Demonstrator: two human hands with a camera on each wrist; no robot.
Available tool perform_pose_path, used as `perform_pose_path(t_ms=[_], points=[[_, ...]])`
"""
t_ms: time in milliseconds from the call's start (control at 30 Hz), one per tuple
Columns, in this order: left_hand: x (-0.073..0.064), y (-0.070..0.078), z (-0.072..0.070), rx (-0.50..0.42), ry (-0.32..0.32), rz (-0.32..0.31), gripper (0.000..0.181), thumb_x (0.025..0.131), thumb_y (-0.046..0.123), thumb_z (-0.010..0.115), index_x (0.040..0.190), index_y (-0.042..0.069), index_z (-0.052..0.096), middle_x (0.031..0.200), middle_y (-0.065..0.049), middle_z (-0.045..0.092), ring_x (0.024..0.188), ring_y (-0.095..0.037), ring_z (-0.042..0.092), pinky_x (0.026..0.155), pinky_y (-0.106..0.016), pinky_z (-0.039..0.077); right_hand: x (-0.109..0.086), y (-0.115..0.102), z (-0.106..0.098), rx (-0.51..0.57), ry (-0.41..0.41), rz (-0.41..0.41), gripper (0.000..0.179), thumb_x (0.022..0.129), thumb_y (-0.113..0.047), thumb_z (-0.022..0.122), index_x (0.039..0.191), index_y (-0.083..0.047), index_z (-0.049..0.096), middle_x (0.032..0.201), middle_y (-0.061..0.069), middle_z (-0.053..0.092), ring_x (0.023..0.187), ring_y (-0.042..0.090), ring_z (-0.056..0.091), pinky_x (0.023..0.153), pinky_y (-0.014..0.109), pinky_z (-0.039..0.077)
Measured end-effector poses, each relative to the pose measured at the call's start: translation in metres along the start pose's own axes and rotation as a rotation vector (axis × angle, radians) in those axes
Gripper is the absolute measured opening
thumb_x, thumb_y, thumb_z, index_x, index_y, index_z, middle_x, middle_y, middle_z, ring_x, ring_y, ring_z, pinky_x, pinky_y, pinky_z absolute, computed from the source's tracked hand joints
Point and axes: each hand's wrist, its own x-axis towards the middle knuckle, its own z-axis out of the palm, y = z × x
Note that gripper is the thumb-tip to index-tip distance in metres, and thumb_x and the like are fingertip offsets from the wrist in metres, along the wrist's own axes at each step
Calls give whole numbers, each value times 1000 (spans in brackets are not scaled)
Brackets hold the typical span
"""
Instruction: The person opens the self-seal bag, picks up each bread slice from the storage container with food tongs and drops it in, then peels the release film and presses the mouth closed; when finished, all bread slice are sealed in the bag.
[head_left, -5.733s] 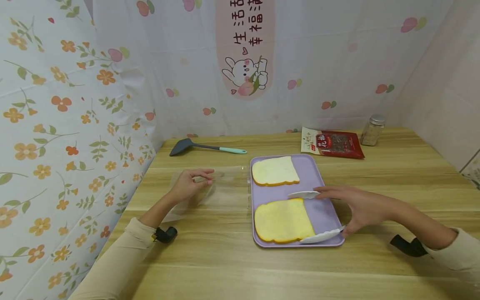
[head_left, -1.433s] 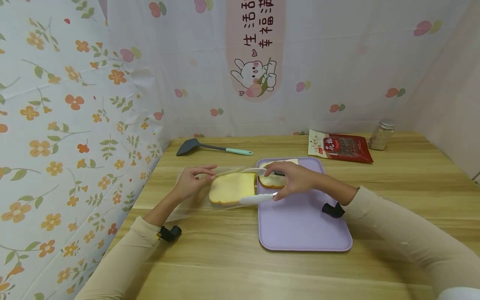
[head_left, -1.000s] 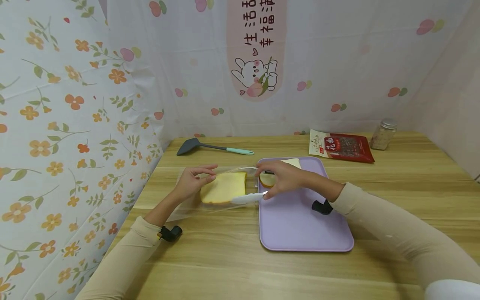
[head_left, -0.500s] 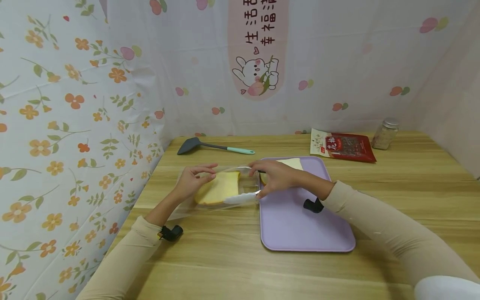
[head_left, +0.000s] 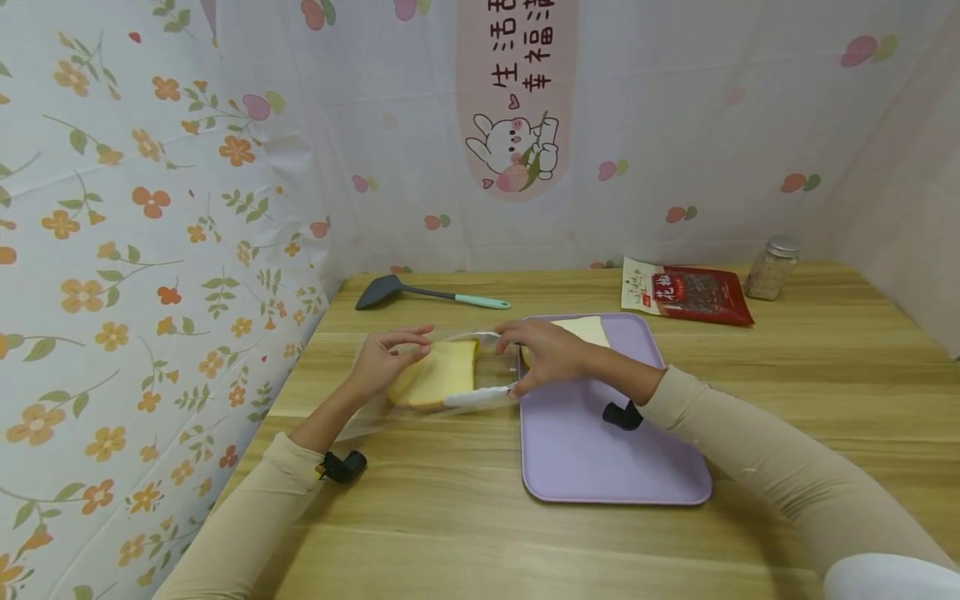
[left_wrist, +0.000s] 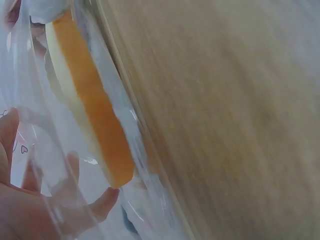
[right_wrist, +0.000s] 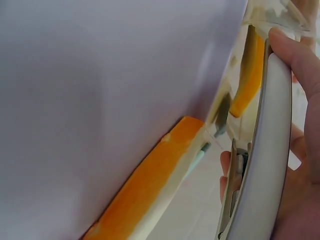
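My right hand point(head_left: 551, 354) grips a pair of white-armed food tongs point(head_left: 480, 397), also large in the right wrist view, with the tongs' handle point(right_wrist: 270, 135) along the palm. Between the tong arms lies a thick bread slice point(head_left: 438, 371) with an orange crust, inside a clear plastic bag point(head_left: 495, 371). The bag's mouth is spread around the tongs by the tray edge. My left hand point(head_left: 381, 362) holds the bag's upper film, thumb and fingers curled. In the left wrist view the thumb tip point(left_wrist: 107, 200) is right at the crust's end, with film over the hand.
A second bread slice point(head_left: 585, 327) lies at the back of the lilac tray point(head_left: 615, 467), partly hidden by my right hand. Behind are a spatula point(head_left: 427, 293) with a mint handle, a red spice packet point(head_left: 686, 292) and a lidded glass jar point(head_left: 772, 268). A printed curtain hangs close behind.
The right hand has carried the bread slice in the tongs from the tray's front leftward into the bag, lately moving only slightly. The left hand stays at the bag.
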Motion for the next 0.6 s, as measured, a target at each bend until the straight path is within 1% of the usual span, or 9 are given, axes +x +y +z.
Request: perform_pose_path(t_ms=[100, 267, 433, 600], points=[[0, 1, 0, -12, 12, 1, 23, 93, 15, 71, 105, -4, 74, 133, -10, 63, 131, -29, 52, 102, -73, 28, -1, -1, 0, 14, 7, 7, 65, 66, -46, 90, 115, -10, 66, 146, 12, 52, 129, 33, 49, 104, 49, 40], [1, 2, 1, -30, 14, 12, 22, 92, 14, 72, 105, -4, 74, 132, -12, 64, 131, -29, 52, 102, -70, 31, -5, -1, 0, 53, -14, 34, 64, 65, -43, 91, 114, -10, 67, 146, 13, 51, 131, 33, 46, 104, 48, 40], [1, 0, 1, -32, 16, 18, 19, 92, 11, 72, 104, -4, 74, 131, -12, 64, 129, -28, 54, 99, -63, 40, -3, 1, 2, 69, -34, 17, 59, 66, -42, 91, 110, -12, 67, 149, 11, 48, 133, 31, 45, 103, 47, 40], [1, 0, 1, -26, 9, 19, 21, 92, 12, 72, 105, -5, 74, 131, -12, 64, 128, -29, 55, 98, -61, 42, 0, -1, 3, 50, -32, 5, 57, 66, -42, 91, 109, -13, 67, 149, 10, 48, 130, 32, 48, 103, 49, 40]])
